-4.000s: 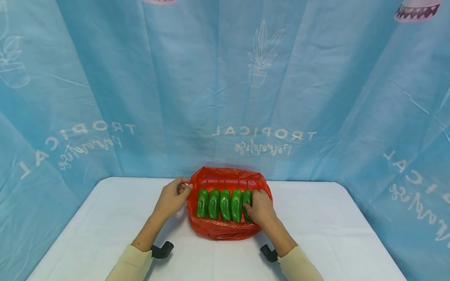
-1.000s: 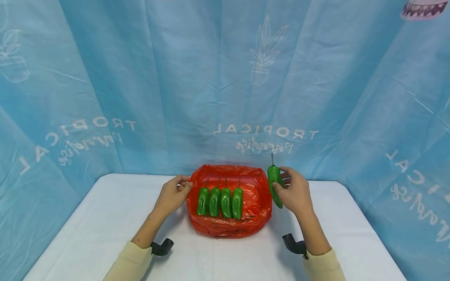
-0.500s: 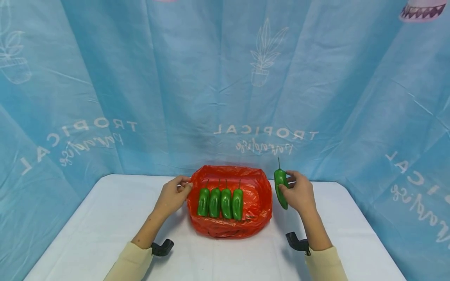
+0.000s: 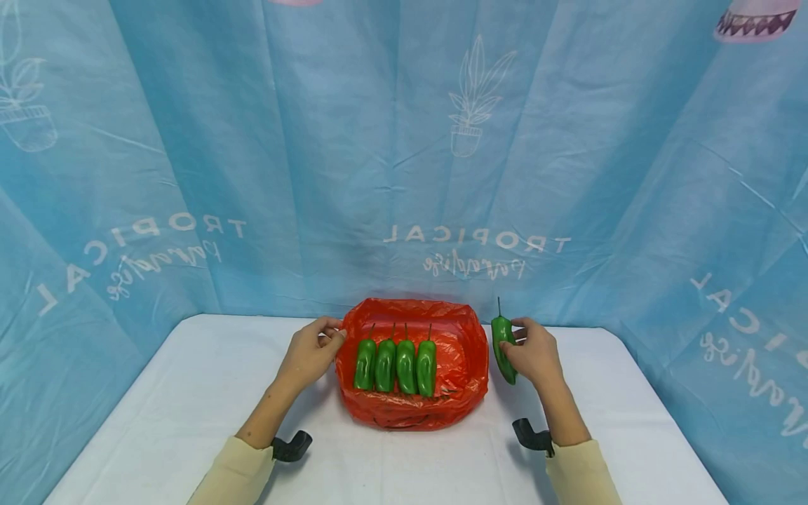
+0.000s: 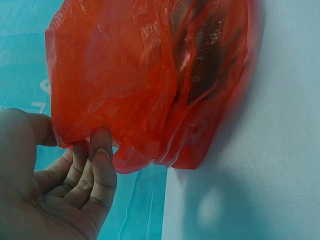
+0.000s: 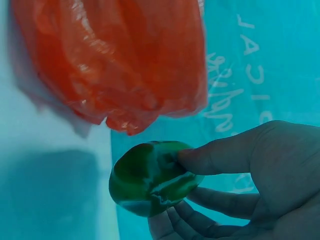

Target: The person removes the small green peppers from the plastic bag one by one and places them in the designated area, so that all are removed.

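A red plastic bag [image 4: 410, 419] stands on the table with its mouth spread wide. Inside it, toward the left, several glossy green chili peppers [image 4: 405, 366] stand in a row, stems up. My left hand [image 4: 309, 356] pinches the bag's left rim; the left wrist view shows thumb and fingers on the red film [image 5: 110, 75]. Just right of the bag, my right hand [image 4: 535, 352] holds another green chili pepper [image 4: 501, 344] between thumb and fingers, stem upward. From the right wrist this chili pepper [image 6: 147, 180] is seen end-on, apart from the bag.
A white cloth covers the table [image 4: 631, 435]. Blue printed curtain [image 4: 328, 175] hangs behind and along both sides, close to the table's back edge. Black curved pieces [image 4: 292, 446] sit at both wrists, by the cream sleeves [image 4: 233, 477].
My right hand has taken the rightmost chili pepper out of the bag to its right side. Over the last half second it has lowered slightly. The left hand stays at the rim.
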### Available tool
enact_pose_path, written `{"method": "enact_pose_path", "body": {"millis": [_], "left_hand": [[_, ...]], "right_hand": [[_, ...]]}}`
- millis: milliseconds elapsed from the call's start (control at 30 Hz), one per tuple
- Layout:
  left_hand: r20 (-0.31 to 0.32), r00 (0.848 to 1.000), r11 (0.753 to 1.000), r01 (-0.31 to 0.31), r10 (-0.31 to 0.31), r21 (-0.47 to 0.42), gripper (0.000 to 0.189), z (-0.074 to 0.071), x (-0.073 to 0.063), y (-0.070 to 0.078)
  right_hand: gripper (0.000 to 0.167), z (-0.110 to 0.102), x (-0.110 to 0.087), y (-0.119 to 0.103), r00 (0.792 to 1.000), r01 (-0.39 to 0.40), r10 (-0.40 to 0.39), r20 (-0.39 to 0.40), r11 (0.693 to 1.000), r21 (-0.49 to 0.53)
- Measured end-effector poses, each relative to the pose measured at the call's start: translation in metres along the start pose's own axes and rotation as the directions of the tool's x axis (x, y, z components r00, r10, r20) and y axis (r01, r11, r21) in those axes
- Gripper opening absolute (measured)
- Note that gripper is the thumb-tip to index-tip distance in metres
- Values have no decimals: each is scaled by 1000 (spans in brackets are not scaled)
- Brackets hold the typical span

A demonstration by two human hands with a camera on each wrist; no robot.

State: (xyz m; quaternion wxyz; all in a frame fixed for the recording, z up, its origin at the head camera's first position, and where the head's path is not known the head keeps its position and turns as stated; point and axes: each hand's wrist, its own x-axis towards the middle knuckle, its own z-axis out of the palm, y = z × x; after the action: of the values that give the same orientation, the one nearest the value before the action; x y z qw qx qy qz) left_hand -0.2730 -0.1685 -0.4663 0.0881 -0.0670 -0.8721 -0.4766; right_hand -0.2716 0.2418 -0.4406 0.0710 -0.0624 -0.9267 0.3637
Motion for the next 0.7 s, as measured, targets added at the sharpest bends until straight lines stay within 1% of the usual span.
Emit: {"method": "enact_pose_path", "body": {"millis": [300, 700], "left_hand": [[-7, 1000, 1000, -14, 14, 1, 25, -2, -1, 0], [-4, 1000, 1000, -1, 1, 0, 26, -1, -1, 0]], "right_hand": [[53, 13, 7, 16, 998, -55, 56, 30, 997, -45], [57, 24, 10, 22, 992, -110, 115, 60, 991, -69]]}}
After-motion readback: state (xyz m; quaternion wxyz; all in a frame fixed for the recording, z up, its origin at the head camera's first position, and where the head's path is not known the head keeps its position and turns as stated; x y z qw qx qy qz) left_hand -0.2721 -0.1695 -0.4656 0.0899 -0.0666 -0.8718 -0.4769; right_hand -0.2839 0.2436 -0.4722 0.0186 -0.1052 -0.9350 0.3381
